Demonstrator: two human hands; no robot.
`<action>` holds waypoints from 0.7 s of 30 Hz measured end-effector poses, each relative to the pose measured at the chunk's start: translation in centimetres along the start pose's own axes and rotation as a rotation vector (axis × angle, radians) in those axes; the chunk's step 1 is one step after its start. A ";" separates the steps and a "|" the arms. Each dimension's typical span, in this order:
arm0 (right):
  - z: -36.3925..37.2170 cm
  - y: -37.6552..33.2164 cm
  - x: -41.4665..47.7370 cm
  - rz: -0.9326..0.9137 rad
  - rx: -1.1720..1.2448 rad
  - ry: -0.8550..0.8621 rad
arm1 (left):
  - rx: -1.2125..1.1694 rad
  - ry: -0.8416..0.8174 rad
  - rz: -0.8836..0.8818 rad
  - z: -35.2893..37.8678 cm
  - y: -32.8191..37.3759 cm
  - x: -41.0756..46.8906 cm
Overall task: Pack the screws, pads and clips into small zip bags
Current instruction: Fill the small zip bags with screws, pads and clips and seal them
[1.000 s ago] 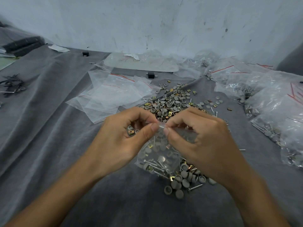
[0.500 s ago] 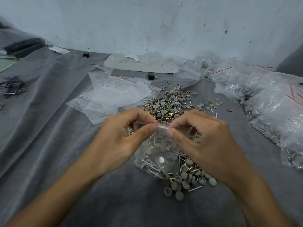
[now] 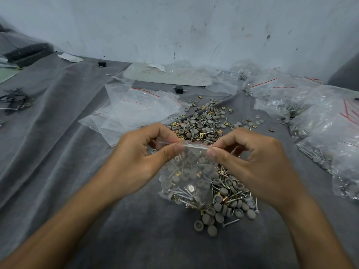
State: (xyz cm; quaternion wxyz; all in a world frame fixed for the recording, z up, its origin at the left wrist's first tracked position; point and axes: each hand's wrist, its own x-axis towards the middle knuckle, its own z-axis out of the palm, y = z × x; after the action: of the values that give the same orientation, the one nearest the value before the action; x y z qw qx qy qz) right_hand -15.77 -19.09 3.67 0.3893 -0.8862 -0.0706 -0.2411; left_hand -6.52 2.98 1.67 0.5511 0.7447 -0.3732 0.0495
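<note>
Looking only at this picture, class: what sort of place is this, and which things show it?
Probably a small hand-packing bench for hardware kits: a heap of screws, pads and clips on grey cloth, empty zip bags at the left, filled bags piled at the right.

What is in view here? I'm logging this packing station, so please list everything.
zip bag: one, clear, holding screws, pads and clips, held up at centre
near pile: many loose grey pads, silver screws and gold clips, on the cloth behind and right of the bag
far pile: same mix, beyond the hands
empty bags: several, clear with red strips, left of the far pile
filled bags: many, clear, along the right
black blocks: two, small, far side
dark tangle: one, thin black strands, left edge
cloth: one, grey, covering the surface
left hand: pinches the bag's top edge
right hand: pinches the same edge
</note>
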 end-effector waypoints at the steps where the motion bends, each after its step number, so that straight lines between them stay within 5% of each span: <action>1: -0.1 0.0 0.0 0.009 0.017 0.001 | 0.007 -0.006 0.001 0.0 0.0 0.0; 21: 0.0 0.8 -0.7 0.045 0.198 -0.108 | -0.027 -0.040 -0.006 0.2 0.2 -0.3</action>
State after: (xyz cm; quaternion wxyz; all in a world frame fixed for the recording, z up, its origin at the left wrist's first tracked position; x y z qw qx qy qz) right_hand -16.10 -19.60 2.76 0.4761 -0.8564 -0.0950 -0.1758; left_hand -6.90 2.97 1.63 0.5540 0.7391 -0.3823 0.0279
